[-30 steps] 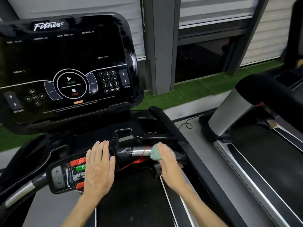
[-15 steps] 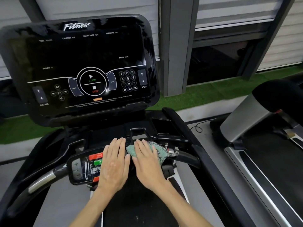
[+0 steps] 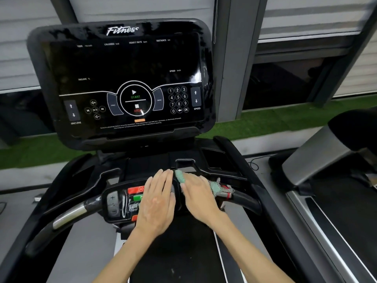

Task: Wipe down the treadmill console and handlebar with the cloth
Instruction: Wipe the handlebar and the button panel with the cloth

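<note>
Since the earlier frames, the right hand [image 3: 199, 198] has slid the cloth [image 3: 180, 176] leftward along the handlebar [image 3: 69, 213] and now lies just beside the left hand [image 3: 157, 203]. The right hand's fingers are nearly straight and press the cloth flat against the bar. A green fold shows ahead of its fingertips and a mesh tail trails past its outer edge. The left hand is flat and holds nothing; it rests on the control pod, covering part of the red button [image 3: 135, 189] and the green button [image 3: 137, 198]. The console [image 3: 126, 74] stands beyond both hands, dark, and no hand touches it.

Likely hazards:
- The mesh tail lies against the red safety cord [image 3: 226, 189] and may snag on the next stroke.
- Weight through the left palm may trip a button.
- The cloth is only pressed, not gripped, so it may slip off the bar.
</note>
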Tool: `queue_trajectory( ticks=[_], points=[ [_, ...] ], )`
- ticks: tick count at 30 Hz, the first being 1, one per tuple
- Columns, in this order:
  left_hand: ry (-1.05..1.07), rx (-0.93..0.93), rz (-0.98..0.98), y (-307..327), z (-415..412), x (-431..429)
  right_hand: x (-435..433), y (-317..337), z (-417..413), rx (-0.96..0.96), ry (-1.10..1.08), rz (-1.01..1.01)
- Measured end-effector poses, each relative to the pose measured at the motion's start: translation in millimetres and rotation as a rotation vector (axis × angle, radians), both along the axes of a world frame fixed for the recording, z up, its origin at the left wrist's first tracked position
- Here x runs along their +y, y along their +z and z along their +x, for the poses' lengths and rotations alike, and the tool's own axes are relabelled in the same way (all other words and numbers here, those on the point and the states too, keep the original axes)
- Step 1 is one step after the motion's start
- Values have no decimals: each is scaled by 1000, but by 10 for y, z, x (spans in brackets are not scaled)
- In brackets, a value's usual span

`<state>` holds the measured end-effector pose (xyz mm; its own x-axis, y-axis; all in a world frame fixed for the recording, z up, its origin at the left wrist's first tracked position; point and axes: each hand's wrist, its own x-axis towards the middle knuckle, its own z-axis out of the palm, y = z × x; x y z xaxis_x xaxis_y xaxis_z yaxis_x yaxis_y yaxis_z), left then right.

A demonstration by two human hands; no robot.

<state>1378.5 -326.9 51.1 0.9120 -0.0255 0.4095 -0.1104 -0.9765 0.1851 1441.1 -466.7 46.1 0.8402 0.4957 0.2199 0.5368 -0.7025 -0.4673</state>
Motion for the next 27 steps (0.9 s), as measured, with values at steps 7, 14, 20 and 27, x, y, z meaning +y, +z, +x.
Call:
queue_trajectory(
  ticks=[7,14,20,27],
  points=[
    [3,21,10,-25,5,9,-329,-265,-329,-159,61,-200],
    [-6,24,-17,5,0,-5,-33,136,194,54,53,-120],
    [1,32,-10,17,-14,0,-17,-56,-46,-97,-36,-23],
    [15,22,6,22,-12,-12,-247,-296,-204,-205,20,-163]
  ],
)
